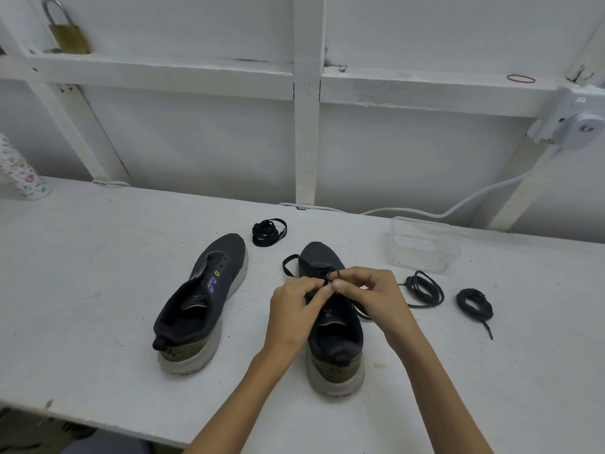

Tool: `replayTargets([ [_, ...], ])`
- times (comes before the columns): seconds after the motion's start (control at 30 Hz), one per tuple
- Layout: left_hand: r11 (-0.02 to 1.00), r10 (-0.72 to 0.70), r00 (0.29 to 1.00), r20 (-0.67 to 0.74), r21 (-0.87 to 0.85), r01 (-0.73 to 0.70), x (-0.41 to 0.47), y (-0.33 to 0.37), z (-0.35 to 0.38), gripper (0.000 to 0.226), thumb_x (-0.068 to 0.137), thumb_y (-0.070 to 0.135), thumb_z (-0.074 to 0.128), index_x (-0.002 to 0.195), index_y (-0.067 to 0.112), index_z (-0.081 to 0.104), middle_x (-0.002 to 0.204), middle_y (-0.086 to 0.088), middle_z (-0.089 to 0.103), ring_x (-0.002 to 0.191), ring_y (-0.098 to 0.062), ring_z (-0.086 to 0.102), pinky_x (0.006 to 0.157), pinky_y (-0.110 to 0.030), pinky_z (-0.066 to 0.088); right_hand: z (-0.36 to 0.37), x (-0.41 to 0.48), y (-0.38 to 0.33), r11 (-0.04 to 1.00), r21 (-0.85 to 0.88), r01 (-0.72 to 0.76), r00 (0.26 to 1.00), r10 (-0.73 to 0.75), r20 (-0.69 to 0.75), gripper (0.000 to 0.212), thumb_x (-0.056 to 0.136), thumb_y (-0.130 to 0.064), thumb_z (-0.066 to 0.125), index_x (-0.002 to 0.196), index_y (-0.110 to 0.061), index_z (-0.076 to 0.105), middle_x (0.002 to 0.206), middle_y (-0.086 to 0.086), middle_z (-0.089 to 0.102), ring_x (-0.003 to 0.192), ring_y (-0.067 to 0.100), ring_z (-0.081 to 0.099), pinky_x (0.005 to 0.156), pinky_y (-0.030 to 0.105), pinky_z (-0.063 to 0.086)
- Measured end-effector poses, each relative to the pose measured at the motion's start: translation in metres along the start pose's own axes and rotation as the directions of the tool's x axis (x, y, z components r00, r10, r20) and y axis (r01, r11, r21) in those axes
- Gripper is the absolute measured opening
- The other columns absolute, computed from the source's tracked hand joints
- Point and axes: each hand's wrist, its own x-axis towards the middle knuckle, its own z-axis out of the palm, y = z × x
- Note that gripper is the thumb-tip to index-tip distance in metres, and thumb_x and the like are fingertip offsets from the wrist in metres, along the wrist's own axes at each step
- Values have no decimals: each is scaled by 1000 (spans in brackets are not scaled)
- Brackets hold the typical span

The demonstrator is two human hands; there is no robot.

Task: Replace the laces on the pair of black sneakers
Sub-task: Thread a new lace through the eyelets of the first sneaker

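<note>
Two black sneakers with pale soles stand on the white table, toes pointing away from me. The left sneaker (199,299) has bare eyelets and no lace. Over the tongue of the right sneaker (334,335) my left hand (294,309) and my right hand (370,296) meet, both pinching a flat black lace (289,265). That lace loops out to the left of the toe and trails to the right under my right hand. A coiled flat black lace (269,232) lies behind the shoes. Two round black laces (424,288) (474,304) lie bundled to the right.
A clear plastic box (424,244) sits at the back right of the table (98,244). A white cable (458,208) runs along the wall to a white device (576,126). A patterned bottle (23,178) leans at far left. A brass padlock (67,34) stands on the ledge.
</note>
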Motion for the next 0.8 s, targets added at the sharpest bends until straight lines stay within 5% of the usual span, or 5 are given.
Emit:
replayTargets([
  [0.1,999,24,999,23,25,-24,2,0,-1,34,87,49,57,86,22,76,80,11,70,86,-11,61,77,-35,51,0,2,0,998,-41,41,999,-42,-15,12,82,-9,76,93,-14,79,86,1,77,90,25,71,89,39,57],
  [0.27,989,95,989,112,102,-107,9,0,-6,30,89,43,56,87,20,75,82,14,69,84,-5,56,76,-26,47,3,3,1,991,-73,116,993,-119,-29,15,79,-9,79,88,-21,81,86,-3,77,88,20,71,88,43,56],
  [0.43,984,126,972,197,100,-148,13,-1,-6,37,84,49,55,97,22,77,95,14,71,93,-3,57,84,-20,45,4,5,2,982,-120,147,985,-156,-74,18,77,-7,79,81,-25,80,79,-5,73,76,8,65,73,22,49],
  [0.57,985,41,988,151,-169,-14,7,3,2,24,79,22,79,103,19,76,104,11,72,103,-2,63,88,-12,44,5,6,0,977,-140,160,977,-177,-121,19,76,-8,81,78,-27,79,72,-9,65,65,2,54,62,11,39],
  [0.8,981,-60,991,120,-178,81,5,-2,13,15,76,34,79,84,22,74,75,3,69,73,-13,63,72,-33,52,4,11,-8,981,-96,166,983,-172,-59,36,72,3,79,65,-32,76,69,-7,68,61,5,60,61,17,46],
])
